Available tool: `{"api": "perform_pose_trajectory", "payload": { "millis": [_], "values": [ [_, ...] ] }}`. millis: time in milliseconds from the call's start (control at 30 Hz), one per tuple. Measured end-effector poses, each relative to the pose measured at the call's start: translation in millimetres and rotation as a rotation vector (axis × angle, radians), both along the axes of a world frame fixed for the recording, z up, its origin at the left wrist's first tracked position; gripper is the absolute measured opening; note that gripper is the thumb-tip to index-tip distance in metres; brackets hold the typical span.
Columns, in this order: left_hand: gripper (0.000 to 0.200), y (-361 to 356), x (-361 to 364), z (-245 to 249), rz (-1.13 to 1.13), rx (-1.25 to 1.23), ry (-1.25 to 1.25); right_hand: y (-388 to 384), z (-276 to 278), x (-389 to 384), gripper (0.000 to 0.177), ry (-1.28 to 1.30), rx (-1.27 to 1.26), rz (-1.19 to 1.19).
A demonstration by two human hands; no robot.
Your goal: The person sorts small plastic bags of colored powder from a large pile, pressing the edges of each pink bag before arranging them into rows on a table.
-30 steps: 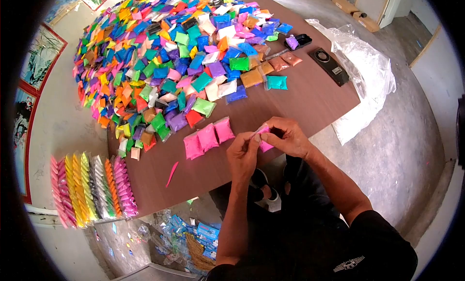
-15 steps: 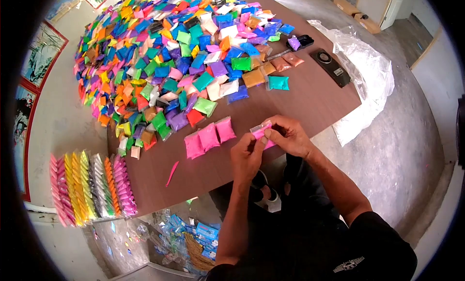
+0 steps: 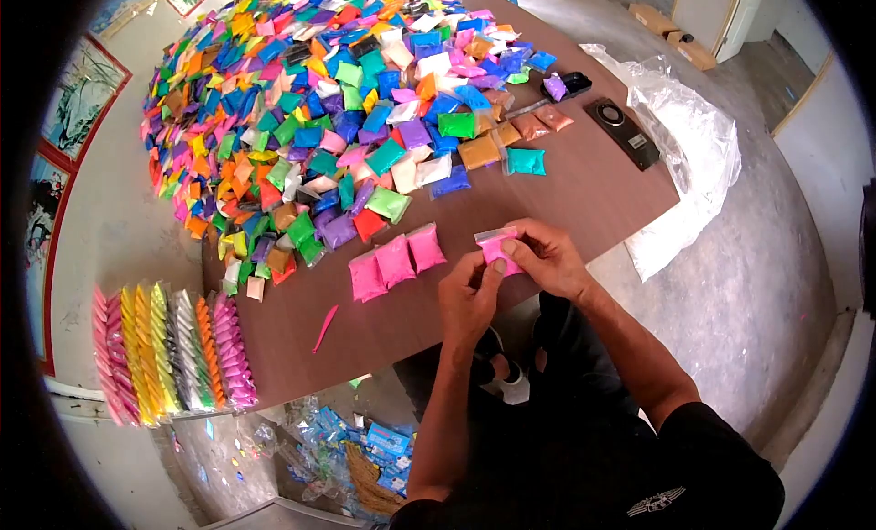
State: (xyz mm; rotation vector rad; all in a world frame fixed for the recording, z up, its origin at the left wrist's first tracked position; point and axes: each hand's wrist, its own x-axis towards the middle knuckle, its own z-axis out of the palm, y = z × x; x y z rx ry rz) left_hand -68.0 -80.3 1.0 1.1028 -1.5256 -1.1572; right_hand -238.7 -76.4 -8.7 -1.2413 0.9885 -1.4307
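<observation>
Between both hands, just over the table's near edge, is a small clear packet of pink clay-like material [image 3: 495, 246], its top strip facing away from me. My left hand [image 3: 468, 297] pinches its lower left part, thumb on top. On the right side, my right hand [image 3: 546, 258] grips it with thumb and fingers. To the left, a row of three similar pink packets [image 3: 395, 262] lies on the brown table [image 3: 383, 325]. A pink plastic strip-like tool [image 3: 325, 328] rests farther left.
A large heap of multicoloured packets [image 3: 310, 110] covers the far table. Bundled packet strips [image 3: 173, 352] lie at the left corner. A black device with a round dial [image 3: 622, 131] and clear plastic sheeting [image 3: 684, 137] are at right. Wrappers and a straw broom [image 3: 370, 484] lie below.
The pink packet has tilted so more of its front and clear top strip shows. Both hands stay on it, with slight finger shifts.
</observation>
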Motion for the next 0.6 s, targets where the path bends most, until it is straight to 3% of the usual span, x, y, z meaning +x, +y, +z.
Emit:
{"api": "perform_pose_trajectory", "payload": {
  "millis": [200,267,600],
  "values": [
    [0.019,0,1,2,0.040,-0.009,-0.020,1,1,3,0.024,-0.040,0.084,0.088],
    [0.024,0,0,1,0.016,0.015,-0.011,1,-6,3,0.026,-0.065,0.012,0.002],
    [0.027,-1,1,4,-0.005,0.029,-0.058,-1,-3,4,0.019,0.022,0.011,-0.043]
  ]
}}
